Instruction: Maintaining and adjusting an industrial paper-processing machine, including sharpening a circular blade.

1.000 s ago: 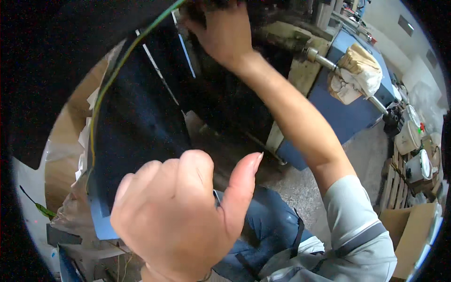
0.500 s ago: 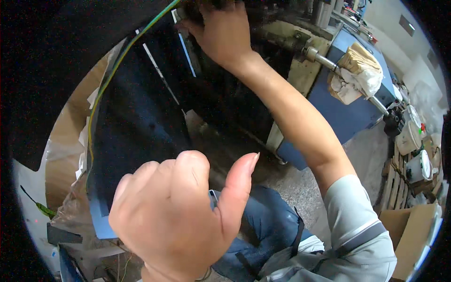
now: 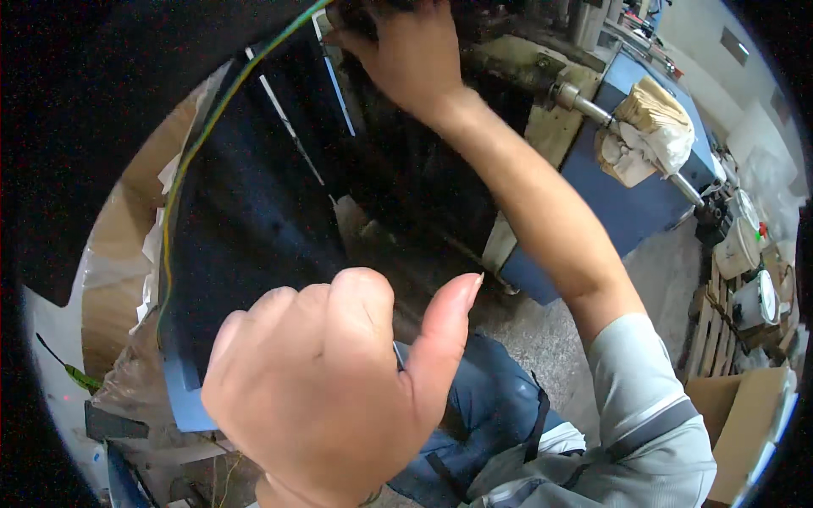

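My left hand [image 3: 318, 381] is large in the lower middle, its back toward me. Its fingers curl away out of sight and the thumb sticks out to the right. A thin pale blue edge shows between thumb and forefinger; what it belongs to is hidden. My right hand [image 3: 412, 63] reaches up into a dark machine opening at the top. Its thumb points left, close to a pale metal-edged strip [image 3: 339, 93], while its fingertips are lost in shadow at the picture's edge. Along the dark panel left of it runs a narrow bright slit [image 3: 288, 127].
A yellow-green cable [image 3: 199, 144] arcs down the left. At right, a metal bar [image 3: 684, 189] crosses a blue machine body [image 3: 584, 212], with a wad of cloth or paper [image 3: 652, 127] around it. White buckets [image 3: 755, 303], a wooden pallet [image 3: 699, 343] and an open cardboard box [image 3: 745, 423] stand far right.
My left hand has shifted slightly to the right, still curled with the thumb out. My right hand has moved a little to the right and stays in the dark opening.
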### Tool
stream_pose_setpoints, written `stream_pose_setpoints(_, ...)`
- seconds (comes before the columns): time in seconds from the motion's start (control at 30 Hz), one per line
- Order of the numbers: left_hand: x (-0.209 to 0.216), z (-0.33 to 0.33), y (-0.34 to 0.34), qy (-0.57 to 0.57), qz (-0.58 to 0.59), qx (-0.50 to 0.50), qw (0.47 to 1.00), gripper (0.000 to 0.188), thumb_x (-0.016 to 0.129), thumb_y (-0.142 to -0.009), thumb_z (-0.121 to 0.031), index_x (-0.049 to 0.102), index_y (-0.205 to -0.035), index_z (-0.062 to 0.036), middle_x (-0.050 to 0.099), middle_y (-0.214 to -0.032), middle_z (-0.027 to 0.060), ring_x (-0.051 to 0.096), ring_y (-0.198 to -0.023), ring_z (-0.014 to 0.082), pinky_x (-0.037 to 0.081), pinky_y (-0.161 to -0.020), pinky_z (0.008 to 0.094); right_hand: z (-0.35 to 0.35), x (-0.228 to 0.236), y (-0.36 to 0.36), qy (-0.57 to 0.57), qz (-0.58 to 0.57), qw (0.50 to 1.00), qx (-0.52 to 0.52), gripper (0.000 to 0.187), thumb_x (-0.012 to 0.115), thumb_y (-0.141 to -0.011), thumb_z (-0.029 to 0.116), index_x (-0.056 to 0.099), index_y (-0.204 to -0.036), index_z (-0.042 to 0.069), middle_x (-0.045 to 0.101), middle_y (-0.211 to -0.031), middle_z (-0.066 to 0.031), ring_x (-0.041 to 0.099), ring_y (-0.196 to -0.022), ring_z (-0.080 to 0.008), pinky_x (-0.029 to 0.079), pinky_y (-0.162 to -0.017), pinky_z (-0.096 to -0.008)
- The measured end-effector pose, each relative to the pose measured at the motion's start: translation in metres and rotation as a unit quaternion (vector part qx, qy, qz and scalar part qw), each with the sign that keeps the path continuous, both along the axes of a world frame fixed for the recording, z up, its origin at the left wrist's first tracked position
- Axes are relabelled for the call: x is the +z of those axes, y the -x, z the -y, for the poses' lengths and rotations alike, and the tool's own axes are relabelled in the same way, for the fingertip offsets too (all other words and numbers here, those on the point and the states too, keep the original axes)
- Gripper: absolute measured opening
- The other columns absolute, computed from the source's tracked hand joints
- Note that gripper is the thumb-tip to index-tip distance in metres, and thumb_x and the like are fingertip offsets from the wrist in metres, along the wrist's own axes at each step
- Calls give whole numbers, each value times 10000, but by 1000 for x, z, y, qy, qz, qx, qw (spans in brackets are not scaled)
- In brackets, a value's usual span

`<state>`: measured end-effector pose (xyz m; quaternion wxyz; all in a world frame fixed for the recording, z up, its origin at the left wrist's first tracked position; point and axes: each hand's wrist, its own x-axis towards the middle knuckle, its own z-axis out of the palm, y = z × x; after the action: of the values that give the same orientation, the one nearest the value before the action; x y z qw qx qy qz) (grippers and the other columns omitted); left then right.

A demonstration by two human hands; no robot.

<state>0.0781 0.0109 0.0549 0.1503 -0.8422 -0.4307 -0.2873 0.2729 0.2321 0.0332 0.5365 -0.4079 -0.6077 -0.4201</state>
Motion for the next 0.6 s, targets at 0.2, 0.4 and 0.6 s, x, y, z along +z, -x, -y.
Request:
stream_pose_setpoints(0.2, -7, -1, -4, -53, 16, 13, 998, 352, 871, -785, -343, 624, -726, -100, 548, -625, 96, 545, -571, 321, 388, -550, 419, 5, -3, 0, -10, 31, 991, -127, 372, 754, -855, 164, 667, -1172, -12, 641, -1140, -265, 586, -1085, -484, 463, -950, -554)
stream_pose_setpoints(0.4, -5, 0, -2, -55, 12, -6, 998, 342, 873, -781, -341, 635, -735, -100, 553, -627, 95, 547, -568, 318, 393, -549, 414, -10, 12, -12, -71, 6, 993, 94, 426, 781, -862, 194, 664, -1212, -18, 625, -1230, -265, 564, -1131, -492, 438, -995, -582)
stream_pose_setpoints(0.6, -4, 0, -2, -62, 27, -8, 998, 355, 879, -774, -332, 622, -717, -93, 551, -626, 96, 543, -567, 325, 390, -544, 423, -3, 10, -7, 13, 1, 999, 49, 468, 793, -858, 205, 662, -1239, -32, 609, -1287, -289, 534, -1215, -483, 415, -1036, -581)
